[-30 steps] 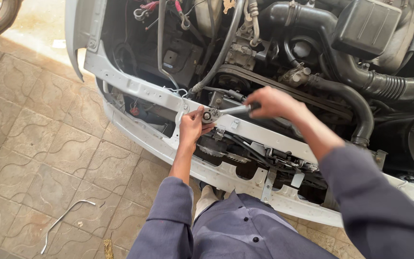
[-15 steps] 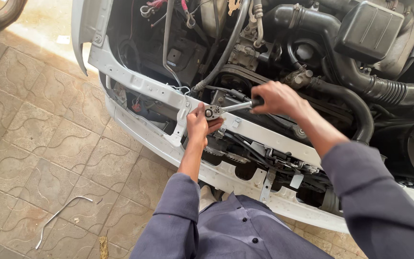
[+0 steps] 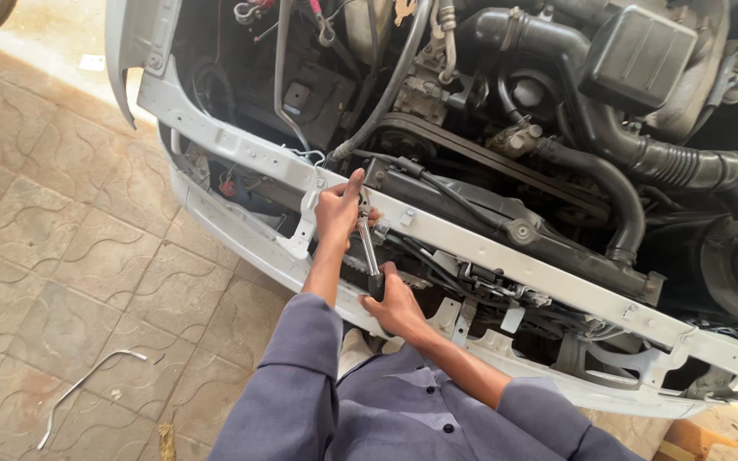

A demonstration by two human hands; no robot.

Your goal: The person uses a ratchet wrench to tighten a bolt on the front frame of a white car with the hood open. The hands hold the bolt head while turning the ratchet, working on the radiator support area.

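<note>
I stand at the open front of a car, over its white upper crossmember (image 3: 471,248). My left hand (image 3: 339,212) presses on the head of a metal ratchet wrench (image 3: 367,243) where it meets the crossmember, thumb raised. My right hand (image 3: 396,306) grips the wrench's dark handle end, which points down toward me. The wrench stands nearly vertical in view. Both arms wear grey-blue sleeves. The fastener under the wrench head is hidden by my left hand.
Black hoses (image 3: 617,201), a drive belt (image 3: 471,149) and an air box (image 3: 638,55) fill the engine bay behind the crossmember. A white lower bumper beam (image 3: 241,235) runs below. A bent metal rod (image 3: 87,388) lies on the tiled floor at left.
My right hand has swung the wrench handle from the right, above the crossmember, down toward my body. My left hand has stayed on the wrench head. The camera has moved closer.
</note>
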